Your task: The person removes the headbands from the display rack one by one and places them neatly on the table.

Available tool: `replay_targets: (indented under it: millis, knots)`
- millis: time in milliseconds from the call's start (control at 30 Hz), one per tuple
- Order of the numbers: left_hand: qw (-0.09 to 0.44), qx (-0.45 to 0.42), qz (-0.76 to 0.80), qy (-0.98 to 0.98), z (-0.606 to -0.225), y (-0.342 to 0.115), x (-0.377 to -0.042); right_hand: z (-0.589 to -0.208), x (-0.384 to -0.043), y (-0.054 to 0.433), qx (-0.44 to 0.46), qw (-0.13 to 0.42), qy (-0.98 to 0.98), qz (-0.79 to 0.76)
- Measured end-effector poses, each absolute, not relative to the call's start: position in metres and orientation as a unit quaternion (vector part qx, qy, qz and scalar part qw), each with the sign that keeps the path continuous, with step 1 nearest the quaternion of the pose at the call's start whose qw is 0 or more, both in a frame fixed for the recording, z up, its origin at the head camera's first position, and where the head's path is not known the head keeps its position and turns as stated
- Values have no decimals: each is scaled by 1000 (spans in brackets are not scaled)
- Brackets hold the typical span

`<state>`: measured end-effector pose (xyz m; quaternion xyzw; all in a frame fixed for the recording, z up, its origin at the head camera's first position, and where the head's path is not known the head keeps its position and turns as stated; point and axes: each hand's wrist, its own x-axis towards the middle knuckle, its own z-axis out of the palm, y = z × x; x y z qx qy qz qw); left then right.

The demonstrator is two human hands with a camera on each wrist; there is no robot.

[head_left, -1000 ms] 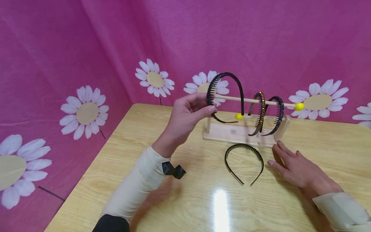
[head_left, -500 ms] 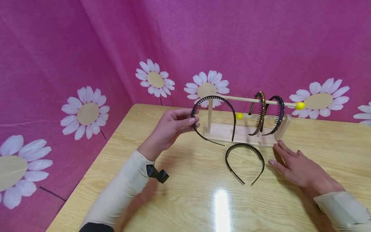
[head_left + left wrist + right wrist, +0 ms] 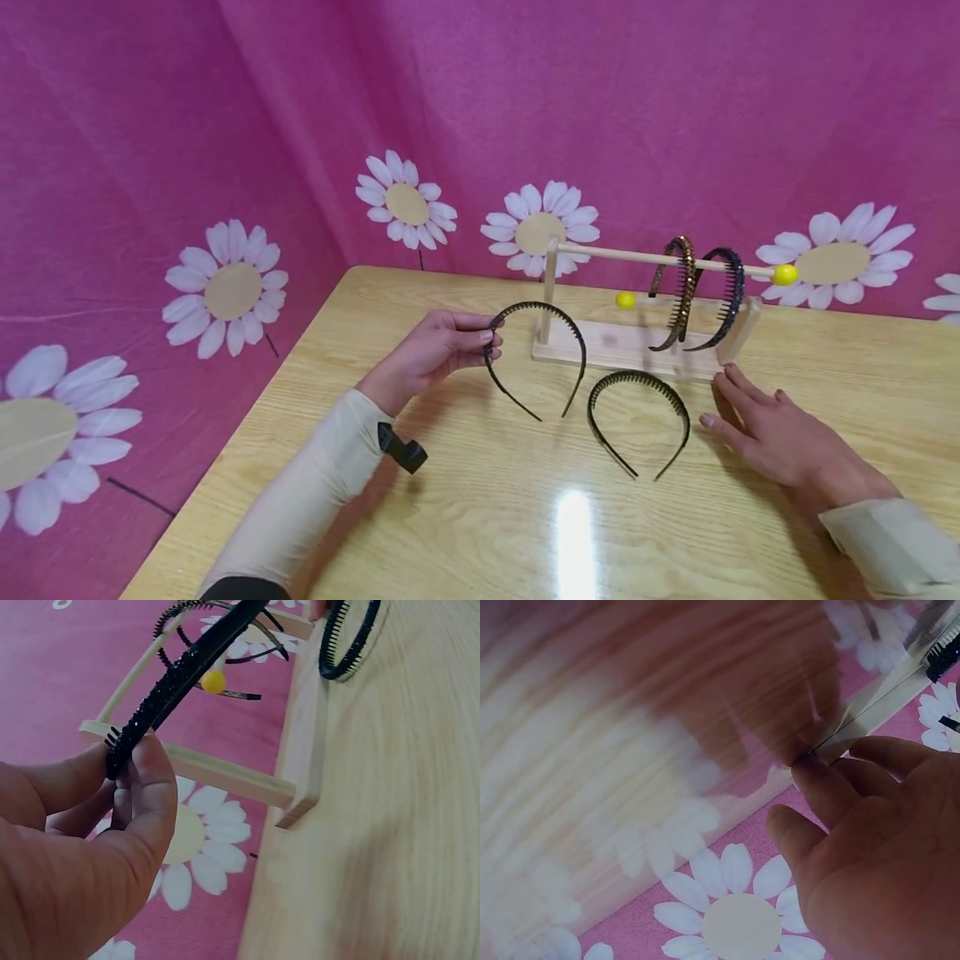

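My left hand (image 3: 431, 352) pinches a black toothed headband (image 3: 180, 684) by its side, between thumb and fingers. The headband is held to the left of a wooden rack (image 3: 592, 340), its open ends pointing down. In the left wrist view its outer face looks beaded and glittery. A second black headband (image 3: 637, 376) lies on the table in front of the rack. My right hand (image 3: 783, 435) rests on the table, fingers extended, fingertips at the right front corner of the rack's base. A gold-brown headband (image 3: 686, 292) and a dark sparkly headband (image 3: 735, 292) hang on the upper rod.
The rack's upper rod (image 3: 600, 252) ends at the right in a yellow ball (image 3: 785, 275). Another yellow ball (image 3: 626, 300) tips a lower rod. Behind the wooden table (image 3: 480, 517) hangs a pink cloth (image 3: 465, 83) with white flowers.
My left hand has moved the black headband off the left part of the upper rod, down and leftward, towards the table. My right hand has stayed at the rack's base.
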<state>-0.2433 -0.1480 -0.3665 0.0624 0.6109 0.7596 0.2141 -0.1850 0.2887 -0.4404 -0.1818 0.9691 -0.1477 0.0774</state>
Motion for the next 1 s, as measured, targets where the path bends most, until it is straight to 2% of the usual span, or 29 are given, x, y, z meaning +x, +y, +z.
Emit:
replay_targets:
  millis: [500,1000]
  knots:
    - [283,61,691,662,-396,-142,-252,-441,-184,291,-176,76,970,-151]
    - [299,57,663,684,-412,-146,-256,-441,-185,291,-186,67,969,-147]
